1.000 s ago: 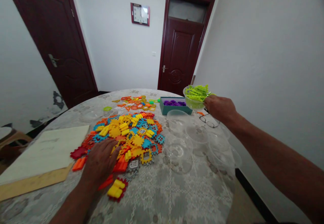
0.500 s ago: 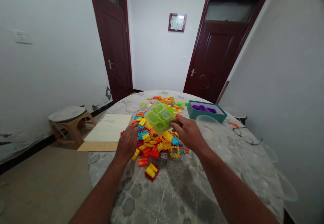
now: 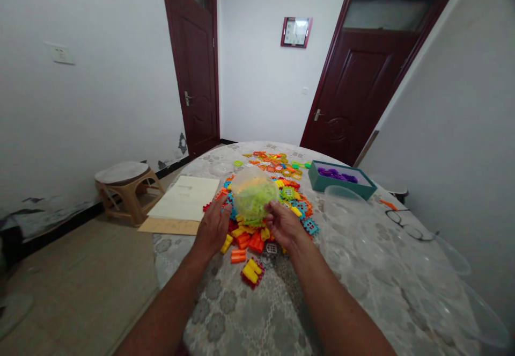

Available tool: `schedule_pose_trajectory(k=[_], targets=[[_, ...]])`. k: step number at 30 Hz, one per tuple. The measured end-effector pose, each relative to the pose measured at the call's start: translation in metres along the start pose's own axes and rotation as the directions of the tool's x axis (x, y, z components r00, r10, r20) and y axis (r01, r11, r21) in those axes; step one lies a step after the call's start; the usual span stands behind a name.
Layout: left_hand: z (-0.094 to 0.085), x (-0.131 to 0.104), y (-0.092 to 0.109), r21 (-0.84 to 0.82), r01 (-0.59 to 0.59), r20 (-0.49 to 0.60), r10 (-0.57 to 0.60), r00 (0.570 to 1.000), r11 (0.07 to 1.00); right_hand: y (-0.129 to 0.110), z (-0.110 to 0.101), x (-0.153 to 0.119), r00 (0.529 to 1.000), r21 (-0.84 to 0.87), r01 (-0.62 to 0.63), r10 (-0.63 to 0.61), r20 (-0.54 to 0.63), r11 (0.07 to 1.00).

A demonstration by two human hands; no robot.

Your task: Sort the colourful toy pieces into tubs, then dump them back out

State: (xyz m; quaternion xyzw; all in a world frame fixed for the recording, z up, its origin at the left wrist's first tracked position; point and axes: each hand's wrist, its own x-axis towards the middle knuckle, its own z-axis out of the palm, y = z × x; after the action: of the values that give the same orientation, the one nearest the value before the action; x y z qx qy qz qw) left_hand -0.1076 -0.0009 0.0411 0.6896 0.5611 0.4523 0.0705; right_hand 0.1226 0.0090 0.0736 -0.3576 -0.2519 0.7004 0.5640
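A clear plastic container (image 3: pixel 250 178) with green toy pieces (image 3: pixel 254 200) showing in it is tilted over a heap of bright building pieces. My right hand (image 3: pixel 284 224) grips its right edge, thumb and fingers closed. My left hand (image 3: pixel 214 224) is at the left side of the heap, fingers extended and close together, holding nothing that I can see. It is near the container, but I cannot tell whether it touches. Around and below the container lie orange pieces (image 3: pixel 256 244), yellow pieces (image 3: pixel 227 244) and blue pieces (image 3: pixel 309 227).
A teal box (image 3: pixel 341 185) of purple pieces (image 3: pixel 336 174) stands right of the heap. Several clear containers (image 3: pixel 346 197) and glasses (image 3: pixel 414 232) lie on the right. Pale sheets (image 3: pixel 185 197) lie at the table's left edge. A stool (image 3: pixel 124 184) stands beyond it.
The container has tipped, its round base now facing me and the green pieces lower in it. My right hand has turned and moved lower. The view has shifted slightly left.
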Motion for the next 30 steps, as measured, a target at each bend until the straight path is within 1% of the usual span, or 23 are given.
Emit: schedule_pose_trajectory(k=[3,5,7,9,10,11,12,13,14,15,16,17,18,19,20,21,22,23,24,25,27,28,30], targets=[[0.005,0.0,0.0,0.052,-0.081,-0.007,0.082,0.997,0.995,-0.011,0.001,0.0,0.998,0.129,-0.062,0.06,0.023,0.99],[0.006,-0.001,0.005,0.09,-0.118,-0.016,0.12,0.993,0.989,-0.024,0.003,-0.004,0.998,0.174,-0.043,0.034,0.056,0.984],[0.007,-0.004,0.013,0.144,-0.164,-0.011,0.167,0.986,0.976,-0.042,0.005,-0.014,0.997,0.202,0.028,-0.042,0.066,0.979],[0.01,-0.009,0.021,0.213,-0.229,0.028,0.228,0.973,0.95,-0.065,0.005,-0.028,0.985,0.196,0.147,-0.161,0.056,0.97],[0.012,-0.011,0.025,0.25,-0.261,0.06,0.254,0.965,0.932,-0.078,0.003,-0.037,0.97,0.173,0.227,-0.238,0.043,0.958],[0.014,-0.013,0.029,0.287,-0.286,0.094,0.27,0.958,0.914,-0.093,0.001,-0.046,0.946,0.134,0.317,-0.324,0.028,0.939],[0.017,-0.014,0.032,0.321,-0.307,0.133,0.279,0.951,0.896,-0.108,-0.003,-0.057,0.909,0.073,0.415,-0.417,0.012,0.907],[0.02,-0.015,0.034,0.353,-0.324,0.171,0.28,0.945,0.878,-0.123,-0.009,-0.068,0.858,-0.011,0.514,-0.514,-0.002,0.858],[0.023,-0.014,0.035,0.382,-0.335,0.203,0.275,0.94,0.861,-0.14,-0.016,-0.079,0.792,-0.117,0.605,-0.61,-0.014,0.787],[0.026,-0.012,0.036,0.41,-0.341,0.229,0.267,0.936,0.846,-0.156,-0.024,-0.09,0.713,-0.246,0.676,-0.701,-0.019,0.694],[0.029,-0.008,0.036,0.435,-0.346,0.249,0.258,0.933,0.832,-0.172,-0.033,-0.102,0.625,-0.393,0.714,-0.781,-0.016,0.579],[0.032,-0.003,0.036,0.457,-0.347,0.263,0.249,0.932,0.819,-0.187,-0.042,-0.113,0.534,-0.545,0.708,-0.846,-0.003,0.449],[0.035,0.003,0.036,0.475,-0.351,0.274,0.243,0.93,0.807,-0.202,-0.053,-0.124,0.449,-0.687,0.655,-0.893,0.02,0.314],[0.038,0.009,0.036,0.487,-0.356,0.285,0.24,0.928,0.798,-0.216,-0.064,-0.134,0.377,-0.804,0.565,-0.925,0.05,0.187],[0.041,0.016,0.035,0.495,-0.365,0.298,0.241,0.924,0.789,-0.229,-0.077,-0.141,0.322,-0.889,0.452,-0.943,0.086,0.073],[0.044,0.023,0.034,0.504,-0.372,0.309,0.24,0.92,0.779,-0.241,-0.09,-0.147,0.29,-0.943,0.332,-0.948,0.127,-0.025],[0.047,0.03,0.033,0.517,-0.377,0.319,0.236,0.918,0.768,-0.252,-0.104,-0.151,0.281,-0.97,0.218,-0.944,0.171,-0.111],[0.05,0.036,0.033,0.534,-0.377,0.326,0.227,0.918,0.757,-0.262,-0.119,-0.152,0.29,-0.975,0.113,-0.933,0.215,-0.189],[0.053,0.043,0.032,0.549,-0.375,0.334,0.216,0.918,0.747,-0.27,-0.135,-0.151,0.316,-0.965,0.02,-0.914,0.256,-0.263],[0.056,0.049,0.031,0.562,-0.371,0.342,0.202,0.918,0.739,-0.277,-0.15,-0.148,0.358,-0.942,-0.059,-0.887,0.29,-0.332],[0.062,0.06,0.031,0.581,-0.363,0.359,0.171,0.918,0.728,-0.286,-0.179,-0.138,0.471,-0.876,-0.193,-0.825,0.313,-0.443],[0.065,0.066,0.031,0.59,-0.36,0.368,0.156,0.916,0.723,-0.288,-0.192,-0.132,0.529,-0.838,-0.257,-0.796,0.294,-0.481],[0.07,0.077,0.029,0.612,-0.352,0.384,0.124,0.915,0.708,-0.289,-0.211,-0.119,0.633,-0.76,-0.378,-0.746,0.204,-0.529]])
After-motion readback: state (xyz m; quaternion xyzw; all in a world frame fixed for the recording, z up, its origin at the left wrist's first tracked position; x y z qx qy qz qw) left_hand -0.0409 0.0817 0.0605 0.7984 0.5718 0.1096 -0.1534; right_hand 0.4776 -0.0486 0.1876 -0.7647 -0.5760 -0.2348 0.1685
